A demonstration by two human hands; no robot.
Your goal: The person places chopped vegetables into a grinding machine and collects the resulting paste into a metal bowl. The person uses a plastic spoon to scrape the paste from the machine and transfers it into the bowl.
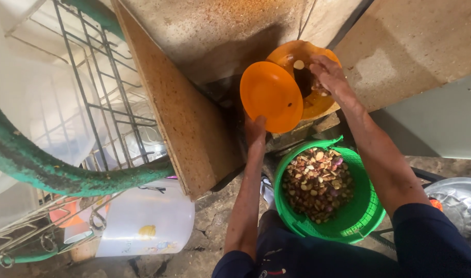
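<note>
a round green plastic basket with perforated walls [366, 216] is seen low in the view, between the person's forearms, filled with a heap of mixed brown, tan and purplish seeds or peels [317, 183]; so loaded, it is judged fairly heavy, with a springy wall, best taken by its rim on both sides. above it a round orange plastic bowl [317, 105] is tilted toward the camera, dark wet residue and a pale piece inside. the right hand [328, 77] is curled over the bowl's upper rim, fingers reaching inside — whether anything is pinched there cannot be told. a smaller, flat orange plastic plate [270, 95] is held upright just in front of the bowl, overlapping it, its lower edge gripped by the left hand [255, 131]. both pieces are judged light, stiff and probably slippery when wet — rims offer the surest hold.
</note>
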